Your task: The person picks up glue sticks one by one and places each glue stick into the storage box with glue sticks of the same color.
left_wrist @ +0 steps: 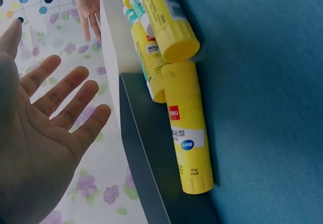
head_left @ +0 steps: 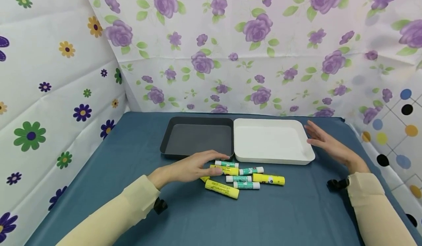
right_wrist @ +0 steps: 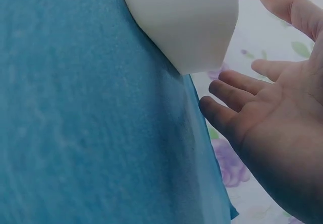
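Observation:
My left hand hovers over the left side of a group of glue sticks, fingers extended and nothing held. In the left wrist view its fingers are spread apart. Under and beside it lie yellow glue sticks and smaller green-and-white ones, several in all; one yellow stick is partly hidden by the hand. Another yellow glue stick lies at the right of the group. My right hand, empty with loosely straight fingers, is beside the right edge of the white tray.
A dark grey tray stands against the left side of the white one, toward the back of the blue-covered table. Flowered cloth hangs behind the table and along its sides.

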A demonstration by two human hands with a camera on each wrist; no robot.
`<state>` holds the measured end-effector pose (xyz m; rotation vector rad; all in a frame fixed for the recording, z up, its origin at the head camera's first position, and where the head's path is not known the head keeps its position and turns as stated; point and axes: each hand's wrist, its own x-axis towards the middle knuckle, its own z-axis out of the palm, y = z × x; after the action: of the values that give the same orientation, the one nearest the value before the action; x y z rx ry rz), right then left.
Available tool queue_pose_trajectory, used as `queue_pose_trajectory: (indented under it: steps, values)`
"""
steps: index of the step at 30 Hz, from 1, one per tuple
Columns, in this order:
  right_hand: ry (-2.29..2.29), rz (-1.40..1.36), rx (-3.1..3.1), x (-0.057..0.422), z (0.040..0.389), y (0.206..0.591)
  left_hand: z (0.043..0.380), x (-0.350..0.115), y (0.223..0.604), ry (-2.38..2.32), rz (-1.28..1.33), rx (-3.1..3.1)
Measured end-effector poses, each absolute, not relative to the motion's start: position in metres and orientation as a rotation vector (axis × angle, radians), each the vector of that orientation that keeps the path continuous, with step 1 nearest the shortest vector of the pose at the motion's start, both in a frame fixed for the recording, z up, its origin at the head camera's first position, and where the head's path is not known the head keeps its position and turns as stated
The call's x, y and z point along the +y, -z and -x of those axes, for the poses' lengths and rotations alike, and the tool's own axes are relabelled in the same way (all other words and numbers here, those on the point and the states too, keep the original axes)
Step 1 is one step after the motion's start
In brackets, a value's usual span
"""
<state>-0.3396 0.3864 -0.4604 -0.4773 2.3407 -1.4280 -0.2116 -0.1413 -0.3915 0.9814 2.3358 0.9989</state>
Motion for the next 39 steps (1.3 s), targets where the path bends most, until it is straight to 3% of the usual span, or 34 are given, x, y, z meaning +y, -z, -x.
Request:
queue_pose_trajectory:
  steps: [39]
  values:
    - [1.690,0.503,1.994,0.403,0.338,0.493,0.204,-0.126,0.419,-0.869,-0.945,2.264]
